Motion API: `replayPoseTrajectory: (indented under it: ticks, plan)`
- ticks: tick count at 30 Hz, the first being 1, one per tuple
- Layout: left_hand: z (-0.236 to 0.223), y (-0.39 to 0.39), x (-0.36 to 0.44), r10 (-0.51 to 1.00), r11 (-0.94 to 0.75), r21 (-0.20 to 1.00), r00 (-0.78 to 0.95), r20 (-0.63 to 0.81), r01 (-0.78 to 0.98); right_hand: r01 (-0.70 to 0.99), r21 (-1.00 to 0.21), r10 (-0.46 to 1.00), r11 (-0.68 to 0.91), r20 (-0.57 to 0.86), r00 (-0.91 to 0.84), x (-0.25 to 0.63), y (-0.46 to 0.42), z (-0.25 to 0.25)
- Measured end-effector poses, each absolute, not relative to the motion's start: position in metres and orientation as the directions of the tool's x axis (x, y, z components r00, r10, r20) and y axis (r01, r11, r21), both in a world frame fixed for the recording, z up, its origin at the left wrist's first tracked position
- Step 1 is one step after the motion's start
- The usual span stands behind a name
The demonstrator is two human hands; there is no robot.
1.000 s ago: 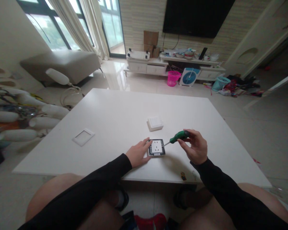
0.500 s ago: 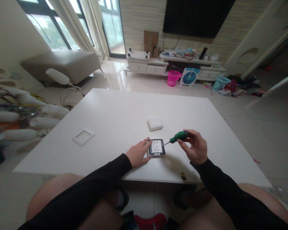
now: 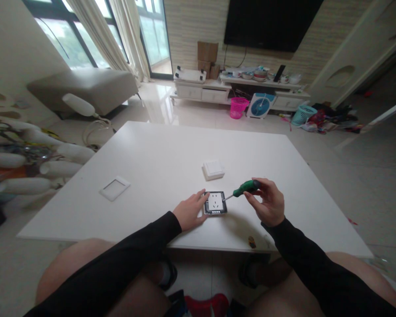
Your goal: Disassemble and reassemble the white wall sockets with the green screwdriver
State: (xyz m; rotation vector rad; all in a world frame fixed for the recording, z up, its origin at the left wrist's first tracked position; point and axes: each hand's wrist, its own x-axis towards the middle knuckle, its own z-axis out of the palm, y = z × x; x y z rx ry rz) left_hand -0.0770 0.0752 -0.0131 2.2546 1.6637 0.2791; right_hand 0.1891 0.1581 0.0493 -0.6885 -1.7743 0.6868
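A wall socket [image 3: 215, 202] with a white face and a dark frame lies near the front edge of the white table. My left hand [image 3: 192, 210] grips its left side between thumb and fingers. In my right hand [image 3: 269, 203] is a screwdriver [image 3: 246, 188] with a green handle, held by the fingers near its butt end. The shaft slants down to the left, and its tip meets the right side of the socket's frame. Behind the socket sits a white switch box [image 3: 213, 170]. A white cover frame [image 3: 115, 189] lies flat toward the left of the table.
The white table [image 3: 165, 158] spreads out before me, with a small brown mark [image 3: 251, 241] by its front edge. White rounded lamp-like pieces [image 3: 28, 186] stand close to its left side. Beyond are a pink basket [image 3: 239, 108] and a blue fan [image 3: 260, 105].
Almost nothing differs. My right hand and the screwdriver have shifted very slightly, with the tip still at the socket's right side.
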Motion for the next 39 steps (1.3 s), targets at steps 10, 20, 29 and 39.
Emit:
replayPoseTrajectory:
  ticks: [10,20,29,39]
  plan:
    - [-0.008,0.075,-0.076,0.953,-0.252,0.376,0.296,-0.063,0.892,0.115,-0.685,0.689,0.720,0.683,-0.242,0.188,0.159,0.043]
    - [-0.012,0.075,-0.076,0.954,-0.265,0.367,0.297,-0.034,0.892,0.054,-0.651,0.626,0.757,0.700,-0.345,0.191,0.161,0.041]
    - [-0.010,0.076,-0.075,0.954,-0.262,0.365,0.296,-0.042,0.894,0.069,-0.566,0.551,0.821,0.756,-0.354,0.188,0.162,0.042]
    - [-0.011,0.075,-0.074,0.955,-0.263,0.357,0.295,-0.038,0.896,0.075,-0.519,0.510,0.852,0.786,-0.349,0.175,0.166,0.051]
